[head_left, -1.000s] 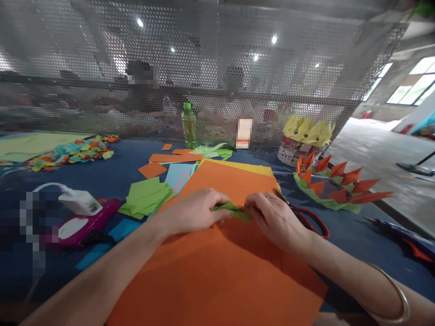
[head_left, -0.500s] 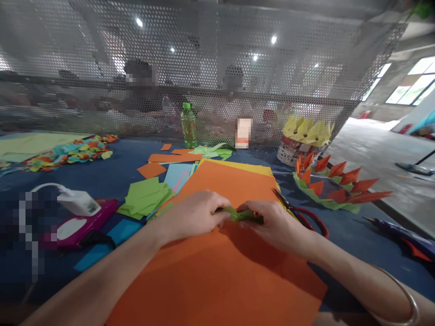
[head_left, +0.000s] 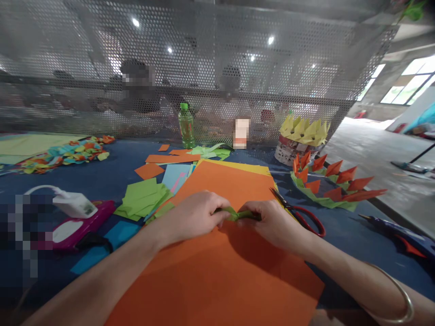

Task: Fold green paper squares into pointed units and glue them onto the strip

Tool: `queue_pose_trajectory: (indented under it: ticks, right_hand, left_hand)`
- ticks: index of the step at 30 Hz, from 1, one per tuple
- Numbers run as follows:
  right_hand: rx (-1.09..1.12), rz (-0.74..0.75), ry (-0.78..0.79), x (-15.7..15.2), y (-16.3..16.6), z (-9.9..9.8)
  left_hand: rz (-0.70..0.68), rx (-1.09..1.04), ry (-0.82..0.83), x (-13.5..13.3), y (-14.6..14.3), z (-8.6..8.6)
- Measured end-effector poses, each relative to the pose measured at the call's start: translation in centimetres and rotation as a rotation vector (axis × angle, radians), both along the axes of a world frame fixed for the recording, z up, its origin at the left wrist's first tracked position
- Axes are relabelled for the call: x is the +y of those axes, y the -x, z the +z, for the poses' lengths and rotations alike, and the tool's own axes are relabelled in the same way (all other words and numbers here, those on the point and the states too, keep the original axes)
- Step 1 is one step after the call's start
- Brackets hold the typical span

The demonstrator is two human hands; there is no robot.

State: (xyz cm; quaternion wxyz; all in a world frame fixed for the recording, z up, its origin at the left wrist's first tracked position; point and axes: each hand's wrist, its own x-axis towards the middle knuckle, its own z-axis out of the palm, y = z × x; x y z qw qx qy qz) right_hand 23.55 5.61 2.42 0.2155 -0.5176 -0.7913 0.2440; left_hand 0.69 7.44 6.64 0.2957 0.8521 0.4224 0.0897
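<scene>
Between my two hands is a small piece of folded green paper (head_left: 234, 214), pinched at both ends. My left hand (head_left: 200, 213) is closed on its left end, thumb and fingers pressed together. On the other end my right hand (head_left: 267, 219) is closed the same way. Much of the paper is covered by my fingers, so its exact fold is hidden. Both hands are just over a large orange sheet (head_left: 217, 280). Red-handled scissors (head_left: 302, 215) lie beside the sheet's right edge, close to my right hand.
Green paper squares (head_left: 141, 199) lie at left near a pink power strip (head_left: 81, 224) with a white plug. A ring of orange and green folded paper (head_left: 319, 197), a glue gun (head_left: 401, 231) and a yellow paper crown (head_left: 304, 131) are right. A green bottle (head_left: 186, 127) stands behind.
The paper's right end looks more tightly folded in my right fingers. Both hands stay in nearly the same place, and the whole view has shifted slightly.
</scene>
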Motion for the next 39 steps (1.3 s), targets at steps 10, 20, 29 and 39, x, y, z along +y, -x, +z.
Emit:
queue_pose_trajectory:
  ticks: [10,20,29,39]
  right_hand:
    - [-0.026,-0.023,-0.004,-0.5,0.4,0.2]
    - [-0.029,-0.02,-0.002,-0.5,0.7,0.8]
    - [-0.042,-0.033,-0.01,-0.6,0.8,0.7]
    - [-0.097,-0.004,-0.036,-1.1,1.1,1.5]
  left_hand:
    - [0.019,-0.016,-0.023,0.2,0.0,-0.2]
    - [0.026,-0.021,-0.031,0.5,0.0,-0.5]
    - [0.034,-0.018,-0.017,0.4,0.0,-0.5]
    - [-0.02,0.046,-0.03,0.1,-0.2,-0.4]
